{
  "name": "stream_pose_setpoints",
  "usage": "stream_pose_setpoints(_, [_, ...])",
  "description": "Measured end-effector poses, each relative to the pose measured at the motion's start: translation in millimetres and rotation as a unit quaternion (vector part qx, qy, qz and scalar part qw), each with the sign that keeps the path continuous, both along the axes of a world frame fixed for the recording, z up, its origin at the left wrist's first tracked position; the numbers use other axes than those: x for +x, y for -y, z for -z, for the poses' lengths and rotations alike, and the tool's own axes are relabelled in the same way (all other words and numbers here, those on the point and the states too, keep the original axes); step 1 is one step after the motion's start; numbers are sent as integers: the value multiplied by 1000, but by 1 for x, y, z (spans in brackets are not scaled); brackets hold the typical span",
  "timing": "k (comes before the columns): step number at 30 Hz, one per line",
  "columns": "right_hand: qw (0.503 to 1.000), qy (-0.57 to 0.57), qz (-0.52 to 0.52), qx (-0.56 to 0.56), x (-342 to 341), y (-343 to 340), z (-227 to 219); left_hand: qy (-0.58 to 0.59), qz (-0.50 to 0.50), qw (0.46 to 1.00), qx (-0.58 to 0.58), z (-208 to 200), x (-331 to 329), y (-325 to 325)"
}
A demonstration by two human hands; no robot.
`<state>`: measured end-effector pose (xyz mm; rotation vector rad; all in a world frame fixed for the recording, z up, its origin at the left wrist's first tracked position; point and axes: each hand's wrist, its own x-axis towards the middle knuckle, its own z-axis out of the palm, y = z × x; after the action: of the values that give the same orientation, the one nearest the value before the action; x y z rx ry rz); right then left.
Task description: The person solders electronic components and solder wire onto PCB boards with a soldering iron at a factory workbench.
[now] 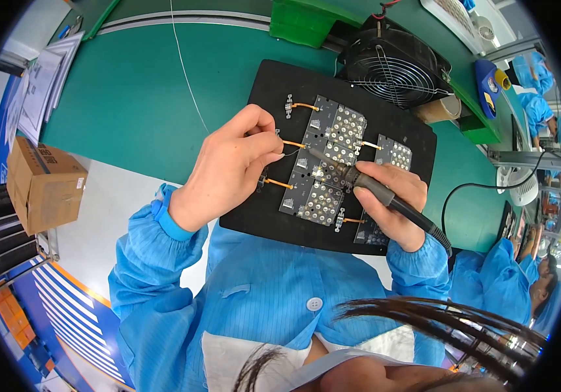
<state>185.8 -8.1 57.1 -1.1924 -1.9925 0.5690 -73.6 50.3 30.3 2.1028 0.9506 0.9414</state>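
Observation:
My left hand is closed in a pinch on a thin solder wire, which runs down from the far edge. A short end of it curves out past my fingertips towards the circuit boards. Gripped in my right hand is a soldering iron; its tip meets the board near the end of an orange lead. Whether tip and solder touch is too small to tell. The dark boards carry rows of round silvery parts and lie on a black mat. Small metal connectors sit at some lead ends.
Beyond the mat stands a black fan with a wire guard, beside a brown cylinder. A green bin is at the far edge. The iron's black cable loops right, near another person's blue sleeve. A cardboard box stands left.

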Motion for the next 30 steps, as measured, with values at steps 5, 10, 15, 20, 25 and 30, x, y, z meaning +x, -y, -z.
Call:
stream_pose_setpoints(5, [1000, 4, 2, -5, 0, 0, -1, -5, 10, 1000, 0, -2, 2, -2])
stream_pose_setpoints(10, [1000, 7, -5, 9, 1, -1, 1, -18, 13, 1000, 1, 0, 3, -2])
stream_pose_setpoints(15, [1000, 3, -2, 4, 1, 0, 1, -15, 14, 1000, -8, 1, 4, -2])
stream_pose_setpoints(20, [1000, -8, 3, -7, 2, 0, 2, -17, 14, 1000, -12, 1, 5, -2])
stream_pose_setpoints(25, [1000, -15, -2, -14, 4, 0, 3, -17, 12, 1000, -12, 1, 5, -3])
stream_pose_setpoints(30, [1000, -12, 4, -14, 6, 1, 1, -19, 10, 1000, -9, 2, 3, -1])
